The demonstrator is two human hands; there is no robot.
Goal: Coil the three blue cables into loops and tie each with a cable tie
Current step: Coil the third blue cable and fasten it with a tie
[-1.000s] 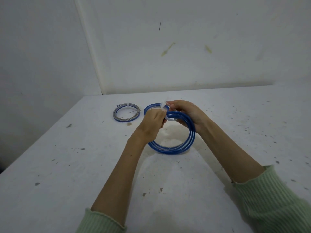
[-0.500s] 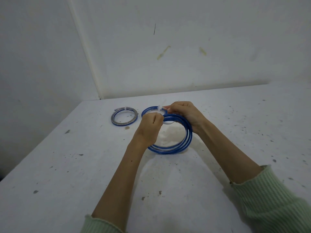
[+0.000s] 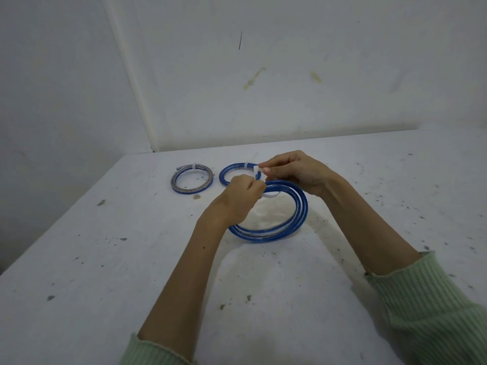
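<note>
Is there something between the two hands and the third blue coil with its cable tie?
Nothing visible. The left hand and the right hand already grip the white cable tie at the top of the third coil. The two tied coils lie behind, apart.

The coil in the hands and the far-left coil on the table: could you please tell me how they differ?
The coil in the hands is larger and clearly blue; the far-left coil is smaller and looks greyer. The held one's cable tie is loose, pinched by the left hand and right hand; the far-left one lies untouched, already tied. Both are multi-turn loops.
</note>
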